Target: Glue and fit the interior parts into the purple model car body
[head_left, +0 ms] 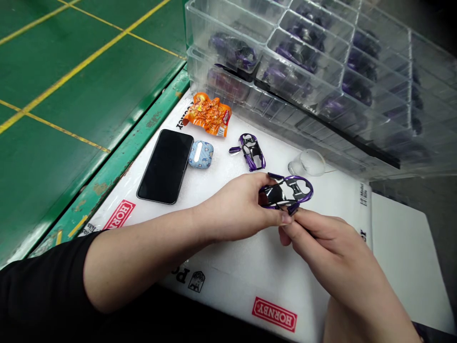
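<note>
Both hands are on a purple and black toy car body [286, 192], held up just above the middle of the worktop [250, 267], which is covered in white foam sheet with red HORNBY labels on it. The left hand [238, 207] is curled around the car's left end, thumb tip pressed against the lower edge, so it's closed on it. The right hand [323, 243] comes in from below with its fingertips pinched at the bottom edge of the same car body, right next to the left thumb. Can't tell if it's gripping the shell itself or some small bit on it, the fingers hide that spot.

Other stuff on the worktop: a second purple car body [253, 151] lies farther back, with a loose little purple piece [234, 150] just beside it on the left. A black phone [166, 165] lies face up toward the left edge, and a light blue earbud case [201, 154] sits touching or nearly touching its right side. Behind those there's a crumpled orange snack wrapper [209, 114]. A small clear plastic piece [307, 163] sits near the back, to the right of the second car.

Along the far edge are stacked clear plastic trays [271, 38] with compartments, each holding more purple cars. Off the left edge there's a green floor [64, 76] with yellow lines.
</note>
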Motion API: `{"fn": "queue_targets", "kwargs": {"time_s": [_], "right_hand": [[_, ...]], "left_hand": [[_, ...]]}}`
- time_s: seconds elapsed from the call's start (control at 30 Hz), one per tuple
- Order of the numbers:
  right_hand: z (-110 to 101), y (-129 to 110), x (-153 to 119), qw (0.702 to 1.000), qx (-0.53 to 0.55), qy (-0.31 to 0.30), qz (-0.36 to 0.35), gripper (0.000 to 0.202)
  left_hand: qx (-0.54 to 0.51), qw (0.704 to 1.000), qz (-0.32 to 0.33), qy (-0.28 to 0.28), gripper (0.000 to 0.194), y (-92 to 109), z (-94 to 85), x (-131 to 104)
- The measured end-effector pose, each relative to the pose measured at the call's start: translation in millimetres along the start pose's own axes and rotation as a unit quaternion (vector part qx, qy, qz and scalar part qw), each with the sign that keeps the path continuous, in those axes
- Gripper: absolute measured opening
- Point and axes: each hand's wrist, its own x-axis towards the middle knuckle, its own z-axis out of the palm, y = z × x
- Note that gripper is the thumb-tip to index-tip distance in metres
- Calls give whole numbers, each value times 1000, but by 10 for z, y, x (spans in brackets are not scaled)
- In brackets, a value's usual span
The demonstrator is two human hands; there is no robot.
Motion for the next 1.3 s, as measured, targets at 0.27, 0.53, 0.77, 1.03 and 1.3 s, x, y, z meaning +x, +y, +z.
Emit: {"fn": "queue_targets", "kwargs": {"time_s": [0.27,0.53,0.77,1.03,1.3], "right_hand": [[2,0,4,1000,4,-2,10,45],[0,4,20,1000,10,-9,13,46],[-20,15,-1,1000,18,-11,18,46],[17,33,-14,997,71,-2,39,52],[-299,47,-119,999,28,4,29,39]], "left_hand": [[4,1000,8,-6,35,2,0,-2],[0,1000,11,0,38,-27,-6,15],[12,1000,-14,5,46,3,-26,17],[-98,992,-85,-13,57,175,21,-59],[-194,975,-105,-37,54,312,65,-95]]}}
